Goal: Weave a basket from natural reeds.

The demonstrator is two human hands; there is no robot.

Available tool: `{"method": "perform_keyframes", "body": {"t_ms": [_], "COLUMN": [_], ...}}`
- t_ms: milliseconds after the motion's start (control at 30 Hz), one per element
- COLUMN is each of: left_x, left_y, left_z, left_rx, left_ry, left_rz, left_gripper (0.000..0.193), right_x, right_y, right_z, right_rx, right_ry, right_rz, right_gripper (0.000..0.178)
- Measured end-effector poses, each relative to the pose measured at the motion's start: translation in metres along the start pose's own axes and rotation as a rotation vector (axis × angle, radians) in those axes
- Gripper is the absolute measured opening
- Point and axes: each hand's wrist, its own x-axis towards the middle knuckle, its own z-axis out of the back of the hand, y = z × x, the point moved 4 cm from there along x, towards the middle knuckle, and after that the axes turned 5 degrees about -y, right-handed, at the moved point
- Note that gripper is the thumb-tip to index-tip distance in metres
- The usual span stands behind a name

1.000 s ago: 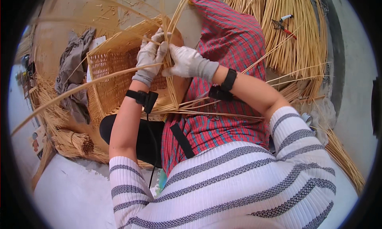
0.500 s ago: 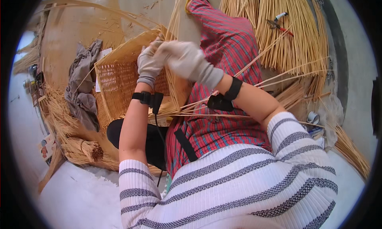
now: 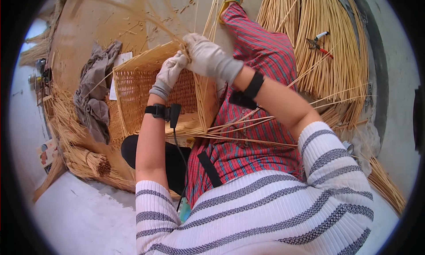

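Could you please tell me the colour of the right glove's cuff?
The right glove's cuff is grey; it shows best in the head view.

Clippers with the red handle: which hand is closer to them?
Right. The right hand is left of the clippers in the picture; the left hand is even farther left.

Pruning shears, one handle red, one white: upper right. Grey cloth, crumpled: left of centre. White paper, partly hidden: beside the cloth. Clear plastic bag: right side.
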Motion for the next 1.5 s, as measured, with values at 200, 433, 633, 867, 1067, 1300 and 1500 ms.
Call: {"method": "perform_keyframes", "body": {"t_ms": [200,433,633,867,1067,1300,1500], "left_x": [-0.006,0.003,0.002,0.012,0.019,0.025,0.021], "left_y": [-0.049,-0.034,-0.050,-0.034,-0.013,-0.017,-0.021], "left_z": [-0.026,-0.030,-0.032,-0.035,-0.023,-0.022,-0.017], "left_rx": [-0.097,-0.196,-0.056,-0.269,-0.411,-0.312,-0.207], "left_ry": [-0.049,-0.195,-0.159,-0.331,-0.169,-0.155,-0.100], "left_rz": [-0.307,-0.187,-0.116,-0.052,-0.029,0.018,-0.097], "left_gripper": [0.039,0.037,0.031,0.034,0.033,0.038,0.034], "right_x": [0.057,0.048,0.077,0.081,0.020,0.013,0.035], "right_y": [-0.038,-0.108,-0.086,-0.085,-0.106,-0.127,-0.060], "right_z": [0.046,0.018,0.017,0.024,0.007,0.003,0.048], "right_rx": [0.544,0.138,-0.599,-0.606,0.207,0.665,0.690], "right_ry": [0.060,-0.332,-0.033,0.198,-0.373,-0.140,-0.144], "right_rz": [0.165,-0.394,0.362,0.089,-0.492,-0.869,-0.049], "right_gripper": [0.037,0.034,0.058,0.057,0.044,0.042,0.038]}}
